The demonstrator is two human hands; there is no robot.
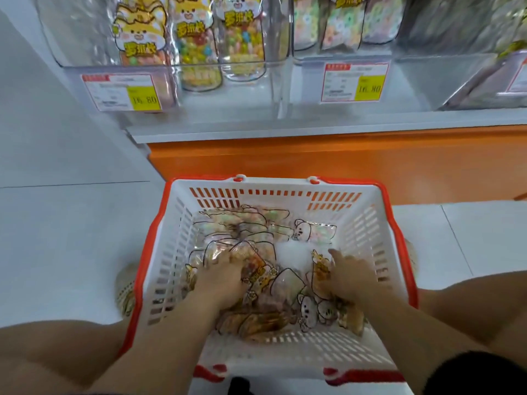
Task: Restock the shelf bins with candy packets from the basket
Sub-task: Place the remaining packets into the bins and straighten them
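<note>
The basket [285, 184], white with an orange rim, stands on the floor at near centre. Candy packets [256, 223] lie piled in it, clear bags printed with cartoon bears and other animals.

Both hands are down inside the basket, on the pile. The left hand [222, 280] lies palm down on the near-left packets. Its fingertips are sunk among the bags, so I cannot tell whether it grips one. The right hand [353, 277] rests on a yellow-printed packet [320, 270] at the near right, fingers stretched out flat towards the far left, closed round nothing that shows. The hand is blurred.

Far above, clear bins stand on a grey shelf [313, 124]. The left bin [245, 92] holds upright bags [139, 32] of coloured sweets, with a yellow cartoon animal and yellow Chinese characters too soft to read. Its price tag [125, 92] reads 16.80 on a yellow patch. The next bin [413, 67] to the right carries a second tag [356, 82], also 16.80; the smaller print on both is illegible.
</note>
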